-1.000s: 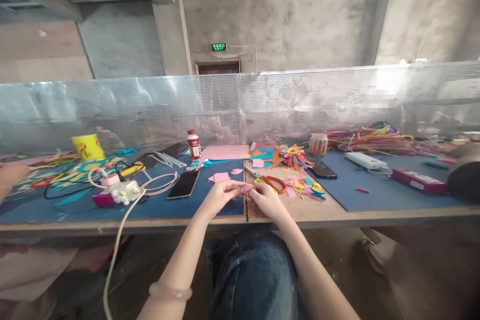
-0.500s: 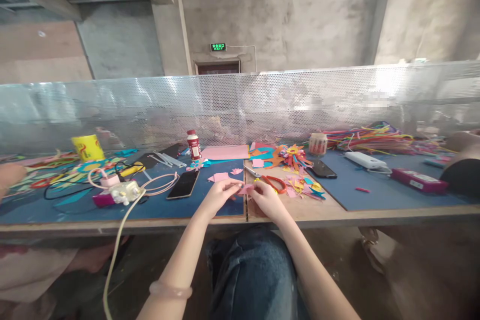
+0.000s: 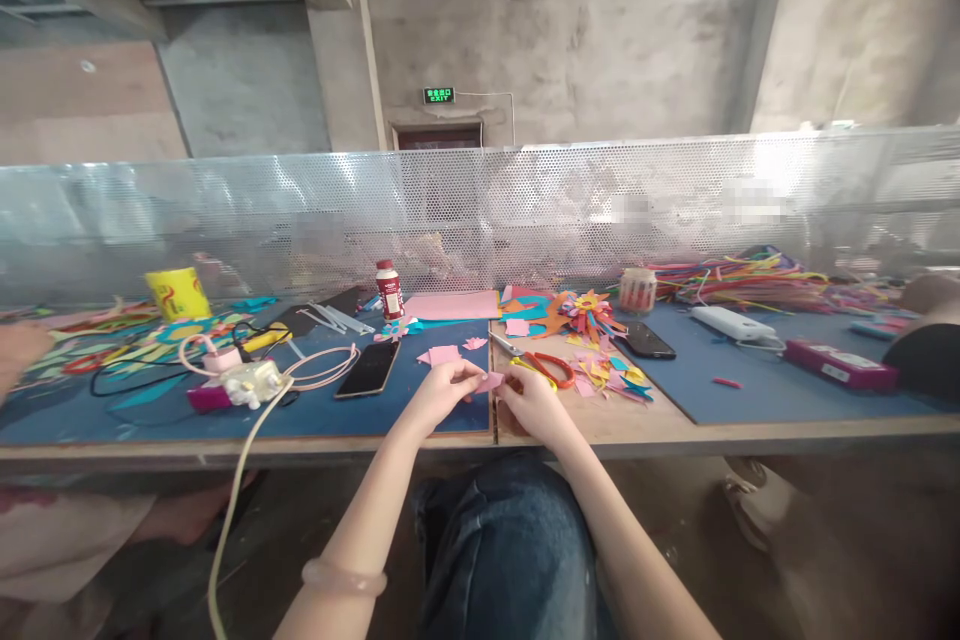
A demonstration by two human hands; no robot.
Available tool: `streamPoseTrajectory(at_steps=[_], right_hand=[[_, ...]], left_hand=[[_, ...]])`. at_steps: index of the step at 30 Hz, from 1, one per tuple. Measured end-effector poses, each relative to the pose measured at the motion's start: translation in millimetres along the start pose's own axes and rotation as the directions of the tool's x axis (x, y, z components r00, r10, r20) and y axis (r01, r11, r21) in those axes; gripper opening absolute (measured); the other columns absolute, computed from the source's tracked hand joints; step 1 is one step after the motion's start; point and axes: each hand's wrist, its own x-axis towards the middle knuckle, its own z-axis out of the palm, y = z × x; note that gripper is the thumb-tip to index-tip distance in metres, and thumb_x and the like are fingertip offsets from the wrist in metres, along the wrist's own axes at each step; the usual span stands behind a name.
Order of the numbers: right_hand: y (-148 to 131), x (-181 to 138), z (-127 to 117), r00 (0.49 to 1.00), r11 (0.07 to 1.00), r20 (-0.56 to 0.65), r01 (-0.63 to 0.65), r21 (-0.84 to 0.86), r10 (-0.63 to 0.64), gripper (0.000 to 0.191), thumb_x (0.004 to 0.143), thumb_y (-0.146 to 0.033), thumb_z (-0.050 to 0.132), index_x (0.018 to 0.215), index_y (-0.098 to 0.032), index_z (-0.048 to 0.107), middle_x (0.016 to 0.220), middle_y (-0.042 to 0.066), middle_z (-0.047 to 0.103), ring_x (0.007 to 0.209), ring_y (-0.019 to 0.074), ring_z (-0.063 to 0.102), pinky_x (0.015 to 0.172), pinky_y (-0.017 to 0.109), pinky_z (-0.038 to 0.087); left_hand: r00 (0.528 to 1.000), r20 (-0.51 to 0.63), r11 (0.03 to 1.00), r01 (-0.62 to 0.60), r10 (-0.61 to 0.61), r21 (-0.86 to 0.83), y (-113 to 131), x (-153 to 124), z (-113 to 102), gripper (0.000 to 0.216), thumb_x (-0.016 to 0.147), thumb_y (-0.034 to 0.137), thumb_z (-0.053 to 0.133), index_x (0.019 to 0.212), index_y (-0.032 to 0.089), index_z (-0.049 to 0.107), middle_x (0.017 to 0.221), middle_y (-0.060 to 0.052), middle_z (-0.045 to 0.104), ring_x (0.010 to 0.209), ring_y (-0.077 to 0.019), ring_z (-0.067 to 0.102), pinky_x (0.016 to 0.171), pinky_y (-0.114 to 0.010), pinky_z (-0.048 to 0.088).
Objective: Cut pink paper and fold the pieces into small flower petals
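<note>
Between my two hands is a small piece of pink paper (image 3: 491, 382), held just above the table's front part. My left hand (image 3: 444, 392) pinches its left side with thumb and fingers. On the right side, the fingertips of my right hand (image 3: 531, 398) are closed on the same paper. Just beyond my hands lie scissors (image 3: 551, 370) with red and yellow handles. Pink paper squares (image 3: 439, 355) rest behind my left hand, beside a small pink cut-out (image 3: 474, 343). Paper scraps (image 3: 611, 375) in pink, yellow and blue are scattered right of the scissors.
A phone (image 3: 368, 367) and a red bottle (image 3: 388, 290) stand left of centre. Nearby, a power adapter (image 3: 255, 386) trails a cable off the table edge. A paper flower (image 3: 589, 312), a second phone (image 3: 648, 340) and a jar (image 3: 637, 289) are to the right. Other people's arms show at both sides.
The pink paper between my fingers has tilted slightly and shows a little differently. Both hands stay nearly in place; the whole view has shifted very slightly.
</note>
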Motion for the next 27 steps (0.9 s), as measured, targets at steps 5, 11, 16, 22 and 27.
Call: streamPoseTrajectory(at_steps=[5,11,16,22,27], right_hand=[[1.7,0.5,1.1,1.000,1.000,-0.025,-0.002,-0.011,0.001,0.015,0.075,-0.024,0.044,0.063,-0.017,0.050,0.057,-0.002,0.050,0.057,0.0132,0.046,0.053,0.023,0.033],[4.3,1.8,2.1,1.000,1.000,-0.018,0.002,0.022,-0.002,0.019,0.077,-0.025,0.042,0.069,-0.016,0.057,0.065,0.002,0.058,0.063,0.0150,0.052,0.059,0.024,0.037],[-0.2,0.9,-0.9,0.999,0.998,-0.027,-0.033,0.056,0.034,0.018,0.075,-0.023,0.043,0.070,-0.015,0.058,0.067,0.002,0.060,0.065,0.0152,0.055,0.061,0.024,0.039],[0.9,0.8,-1.1,0.999,0.997,-0.023,-0.045,0.061,0.046,0.019,0.074,-0.024,0.043,0.069,-0.015,0.058,0.065,0.002,0.060,0.064,0.0154,0.054,0.059,0.024,0.038],[1.2,0.6,-1.0,0.999,0.997,-0.014,-0.046,0.067,0.047,0.018,0.073,-0.023,0.043,0.068,-0.015,0.058,0.065,0.002,0.060,0.064,0.0152,0.054,0.060,0.025,0.039]], left_hand=[[1.000,0.003,1.000,0.002,-0.002,-0.003,-0.9,-0.6,0.0,0.024,0.072,0.036,0.058,0.082,0.014,0.064,0.078,-0.004,0.065,0.072,-0.0155,0.058,0.061,-0.024,0.045],[1.000,0.019,0.999,0.021,-0.021,-0.026,4.7,-2.1,1.5,0.027,0.072,0.034,0.058,0.089,0.014,0.063,0.077,-0.005,0.066,0.063,-0.0140,0.058,0.057,-0.025,0.045],[0.999,0.047,0.999,-0.002,0.004,-0.050,3.1,-2.0,1.1,0.026,0.072,0.033,0.060,0.090,0.014,0.062,0.084,-0.007,0.067,0.075,-0.0169,0.061,0.059,-0.024,0.044],[0.999,0.035,0.997,-0.026,0.029,-0.067,0.1,-1.5,1.0,0.027,0.069,0.031,0.063,0.090,0.014,0.059,0.078,-0.006,0.067,0.073,-0.0170,0.062,0.058,-0.024,0.043],[0.999,0.024,0.996,-0.046,0.047,-0.072,0.1,-1.5,1.2,0.021,0.069,0.029,0.063,0.084,0.015,0.057,0.078,-0.004,0.066,0.076,-0.0170,0.062,0.063,-0.025,0.046]])
